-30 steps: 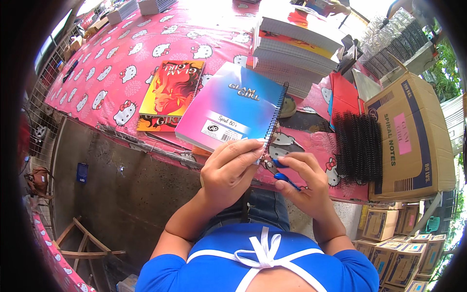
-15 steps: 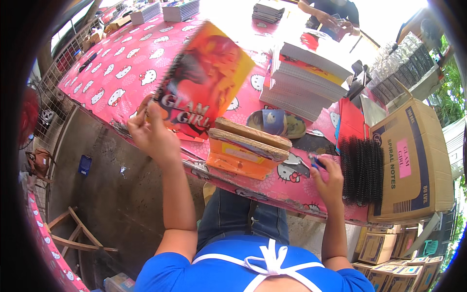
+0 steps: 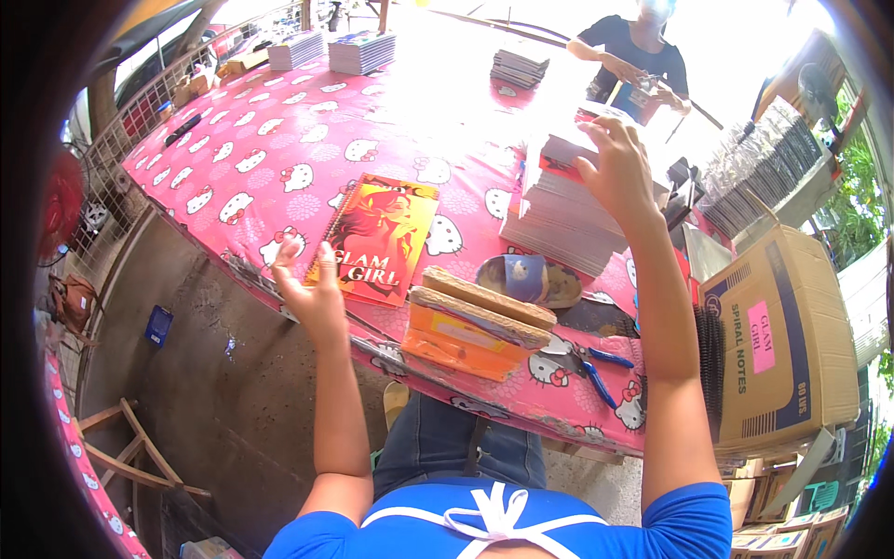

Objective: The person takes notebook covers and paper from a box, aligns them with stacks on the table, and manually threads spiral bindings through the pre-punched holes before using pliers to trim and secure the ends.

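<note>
A red, orange and yellow spiral notebook (image 3: 382, 238) lies flat on the pink cartoon-print tablecloth. Beside its lower left edge my left hand (image 3: 312, 284) is open, thumb apart from the fingers, holding nothing. My right hand (image 3: 616, 168) is over the far right part of a tall stack of unbound notebooks (image 3: 563, 219), its fingers apart; I cannot tell whether it touches the top sheets. Blue-handled pliers (image 3: 596, 368) rest near the table's front edge. Between my arms stands an orange wooden block holder (image 3: 466, 340) with a slot along its top.
A shallow bowl-like dish (image 3: 531, 279) sits behind the holder. To the right are black spiral coils (image 3: 710, 363) and a cardboard box (image 3: 778, 335). Finished-looking notebook piles (image 3: 361, 53) stand at the far left. Across the table a person (image 3: 638, 65) handles a booklet.
The notebook has gone from my left hand down onto the table. My right hand has let go of the pliers and moved up to the stack.
</note>
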Motion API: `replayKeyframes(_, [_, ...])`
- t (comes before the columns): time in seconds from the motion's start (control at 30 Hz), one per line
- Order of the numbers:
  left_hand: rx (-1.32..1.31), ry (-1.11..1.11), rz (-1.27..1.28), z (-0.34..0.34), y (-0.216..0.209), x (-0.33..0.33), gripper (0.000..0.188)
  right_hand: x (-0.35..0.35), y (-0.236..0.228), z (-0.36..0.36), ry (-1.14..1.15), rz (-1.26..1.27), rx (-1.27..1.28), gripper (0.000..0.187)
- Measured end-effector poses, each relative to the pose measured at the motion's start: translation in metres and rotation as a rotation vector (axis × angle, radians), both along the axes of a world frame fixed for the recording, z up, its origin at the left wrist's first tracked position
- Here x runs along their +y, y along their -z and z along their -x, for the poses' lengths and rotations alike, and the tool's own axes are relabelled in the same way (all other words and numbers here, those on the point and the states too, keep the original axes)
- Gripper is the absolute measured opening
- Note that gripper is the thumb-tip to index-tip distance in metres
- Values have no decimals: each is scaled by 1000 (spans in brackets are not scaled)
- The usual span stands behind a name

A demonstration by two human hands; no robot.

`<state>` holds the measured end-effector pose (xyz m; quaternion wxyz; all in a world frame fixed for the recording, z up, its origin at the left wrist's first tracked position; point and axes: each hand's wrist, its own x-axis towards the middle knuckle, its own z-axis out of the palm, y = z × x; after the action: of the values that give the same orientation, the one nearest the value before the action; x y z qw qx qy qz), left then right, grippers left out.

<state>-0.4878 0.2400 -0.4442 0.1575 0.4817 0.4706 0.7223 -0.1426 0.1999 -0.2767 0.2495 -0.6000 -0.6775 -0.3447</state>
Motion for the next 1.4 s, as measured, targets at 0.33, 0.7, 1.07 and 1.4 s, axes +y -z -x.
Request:
replayKeyframes(0.33, [-873,1366,477,-73,-111,-39,33,-21,9,10,-74,14,-8,10])
replayKeyframes(0.7, [-204,1388,-45,-66,-135,-71,33,-180,88,51,-235,-33,1071,39])
replayKeyframes(1.07, [-108,1068,1,-44,-86,-57,58,-180,169,70,-98,484,728,48])
replayKeyframes(1.4, [-252,898,169,-50,-48,-69,61,-213,134,62,-63,333,1012,64])
